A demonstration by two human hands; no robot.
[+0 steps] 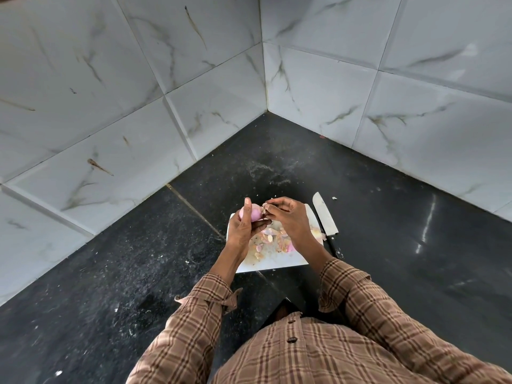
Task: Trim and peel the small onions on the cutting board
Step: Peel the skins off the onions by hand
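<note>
My left hand [245, 227] holds a small pink onion [251, 212] above the far left corner of the white cutting board [274, 261]. My right hand [286, 214] pinches a strip of papery skin [265, 207] that still hangs from the onion's right side. Loose skins and trimmed ends [267, 239] lie scattered over the board beneath my hands. Another pink onion piece [290, 246] peeks out under my right wrist.
A knife [324, 217] with a broad steel blade and black handle lies on the black counter just right of the board, tip pointing away. Marble-tiled walls meet in a corner behind. Small scraps dot the counter [138, 245].
</note>
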